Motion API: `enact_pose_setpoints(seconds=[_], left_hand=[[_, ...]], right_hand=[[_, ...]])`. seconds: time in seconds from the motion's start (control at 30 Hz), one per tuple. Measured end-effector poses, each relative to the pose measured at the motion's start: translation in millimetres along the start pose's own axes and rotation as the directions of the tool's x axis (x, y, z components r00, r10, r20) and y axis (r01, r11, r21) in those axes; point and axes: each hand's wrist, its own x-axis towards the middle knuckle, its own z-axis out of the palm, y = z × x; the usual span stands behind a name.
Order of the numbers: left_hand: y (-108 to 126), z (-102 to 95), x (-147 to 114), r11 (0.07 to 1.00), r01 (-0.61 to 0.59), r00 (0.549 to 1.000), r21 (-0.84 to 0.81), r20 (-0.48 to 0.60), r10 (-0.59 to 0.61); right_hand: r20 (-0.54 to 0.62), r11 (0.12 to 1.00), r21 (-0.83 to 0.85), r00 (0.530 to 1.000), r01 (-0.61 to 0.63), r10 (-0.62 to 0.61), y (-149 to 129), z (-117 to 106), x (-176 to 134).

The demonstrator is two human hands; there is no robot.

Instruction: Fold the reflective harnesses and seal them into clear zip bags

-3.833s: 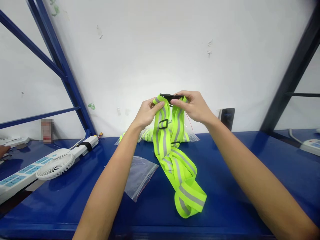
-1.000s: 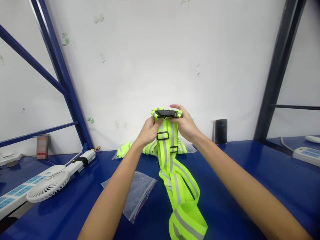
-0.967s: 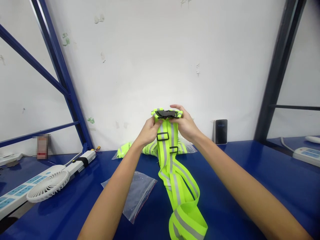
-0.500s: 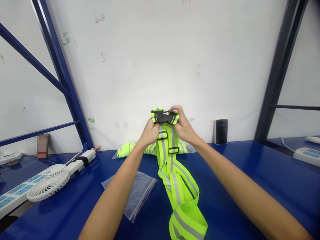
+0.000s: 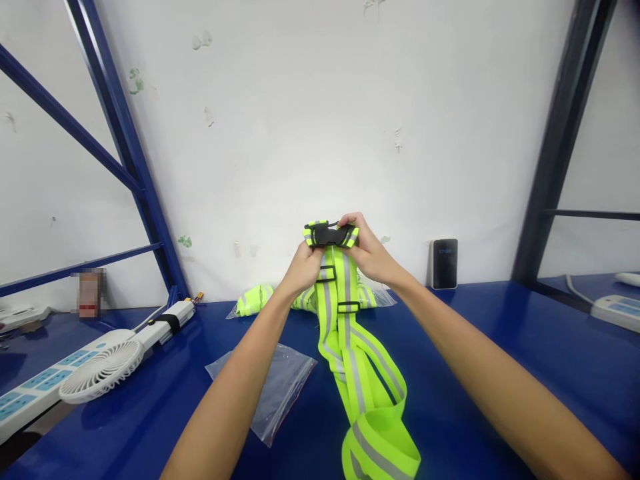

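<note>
Both my hands hold up a neon-yellow reflective strap harness [image 5: 356,373] with grey stripes, gripping it around its black buckle [image 5: 331,236]. My left hand [image 5: 304,268] is closed on the left side of the buckle end, and my right hand [image 5: 371,252] pinches the right side, with its index finger over the top. The two halves of the buckle appear joined. Below it hang two straps with black slide adjusters [image 5: 349,307], and the lower loops rest on the blue table [image 5: 465,400]. Some fingertips are hidden behind the strap.
A clear zip bag [image 5: 283,390] lies flat left of the harness. Behind it are more bagged yellow straps [image 5: 254,300]. A white fan [image 5: 103,373] and a power strip [image 5: 47,383] stand at left; a black-faced device [image 5: 444,264] leans near the wall.
The view has shifted slightly, moving everything a little to the right. Both hands keep their hold on the harness by the buckle, with hardly any other movement.
</note>
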Motion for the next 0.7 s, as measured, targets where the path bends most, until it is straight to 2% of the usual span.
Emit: enact_pose_setpoints(seconds=[0.07,0.2,0.3,0.47,0.6,0.7], left_hand=[[0.4,4.7,-0.5,0.998,0.011,1.0,-0.06,-0.012,-0.012],[5.0,15.5,-2.4,0.972,0.059,0.991,-0.226,-0.102,-0.084],[9.3,19.1,-3.7,0.97,0.07,0.985,-0.231,-0.138,-0.104],[11.1,16.3,-4.8,0.951,0.119,0.988,-0.284,-0.063,-0.142],[11.1,14.6,-8.1,0.91,0.256,0.955,-0.327,-0.057,-0.29],[15.9,13.9,-10.9,0.833,0.354,0.932,-0.424,0.092,-0.35]], right_hand=[[-0.073,0.999,-0.009,0.996,0.046,-0.047,1.9,0.2,1.6],[-0.212,0.984,-0.109,0.963,0.145,-0.165,1.2,4.8,1.6],[-0.228,0.973,-0.143,0.951,0.18,-0.209,-2.7,7.7,0.7],[-0.151,0.984,-0.081,0.974,0.156,-0.167,-7.3,5.1,1.7],[-0.2,0.994,-0.007,0.974,0.111,-0.11,-6.7,4.5,3.4],[-0.227,0.995,0.016,0.97,0.096,-0.09,-3.2,5.5,3.9]])
